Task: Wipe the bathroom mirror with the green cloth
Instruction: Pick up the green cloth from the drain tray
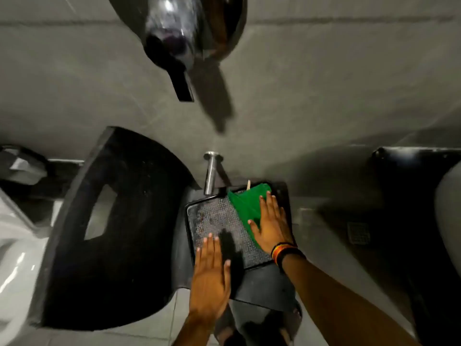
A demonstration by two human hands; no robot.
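The green cloth (245, 206) lies crumpled in the far right corner of a black tray (188, 221) lined with a grey textured mat. My right hand (270, 223) rests flat on the cloth with fingers spread, not gripping it. My left hand (210, 273) hovers flat over the tray's near left edge, fingers extended and holding nothing. A round, dark, glossy shape high on the wall, possibly the mirror (179, 28), is blurred.
A steel tap (210, 173) sticks out of the grey wall just behind the tray. A large curved black panel (119, 233) stands to the left, with a white toilet (15, 258) beyond it. A floor drain (358, 232) and a dark fixture (411, 183) are on the right.
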